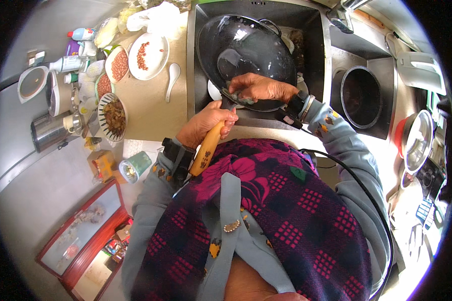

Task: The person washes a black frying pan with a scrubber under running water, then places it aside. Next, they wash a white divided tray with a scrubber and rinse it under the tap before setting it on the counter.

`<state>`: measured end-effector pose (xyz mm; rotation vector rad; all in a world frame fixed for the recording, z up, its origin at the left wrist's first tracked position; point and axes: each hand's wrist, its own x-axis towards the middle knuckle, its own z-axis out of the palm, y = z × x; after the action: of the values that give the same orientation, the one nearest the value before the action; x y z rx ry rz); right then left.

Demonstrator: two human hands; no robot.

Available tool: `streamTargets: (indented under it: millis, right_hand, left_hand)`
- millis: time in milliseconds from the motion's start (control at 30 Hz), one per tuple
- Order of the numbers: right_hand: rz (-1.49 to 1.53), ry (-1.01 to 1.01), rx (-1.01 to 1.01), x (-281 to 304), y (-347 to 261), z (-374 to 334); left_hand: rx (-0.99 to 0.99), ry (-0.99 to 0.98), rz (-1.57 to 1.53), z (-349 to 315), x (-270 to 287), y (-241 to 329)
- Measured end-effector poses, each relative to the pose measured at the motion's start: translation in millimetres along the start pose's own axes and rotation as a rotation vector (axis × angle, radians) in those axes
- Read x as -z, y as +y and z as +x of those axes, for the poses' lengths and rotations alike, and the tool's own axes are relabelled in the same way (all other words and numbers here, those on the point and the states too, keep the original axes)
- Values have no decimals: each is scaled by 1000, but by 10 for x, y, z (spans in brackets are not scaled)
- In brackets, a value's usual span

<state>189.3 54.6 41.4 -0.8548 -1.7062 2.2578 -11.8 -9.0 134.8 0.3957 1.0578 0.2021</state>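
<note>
A large black wok (258,52) lies tilted in the left sink basin (192,65), its inside wet and shiny. Its worn wooden handle (209,145) sticks out over the front edge toward my body. My left hand (206,124) is wrapped round this handle near where it meets the wok. Bent over the wok's near rim, my right hand (263,88) presses a greyish scrubber (242,99) against the metal beside the handle joint. Whether the scrubber is cloth or wire is unclear. A white dish (214,91) shows partly below the wok.
On the counter at left are a white plate (160,67) of reddish nuts, a white spoon (173,80), and a striped bowl (103,103) of brown food. A tap (340,20) rises behind the sinks. A dark round pot (344,100) stands in the right basin.
</note>
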Motion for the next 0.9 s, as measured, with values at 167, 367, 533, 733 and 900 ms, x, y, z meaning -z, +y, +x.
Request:
streamTargets:
  millis: [167, 367, 533, 733, 900]
  right_hand:
    - [237, 81, 206, -358, -59, 138]
    - [100, 414, 442, -548, -162, 518]
    - [-46, 435, 550, -581, -306, 617]
    - [-92, 539, 648, -757, -477, 621]
    - [-109, 534, 676, -825, -558, 568]
  left_hand:
    - [-60, 133, 171, -281, -117, -88]
    - [-199, 159, 317, -524, -221, -256]
    - [-271, 208, 342, -677, -285, -349]
    - [-330, 313, 378, -759, -334, -457]
    - [-358, 461, 528, -753, -339, -529]
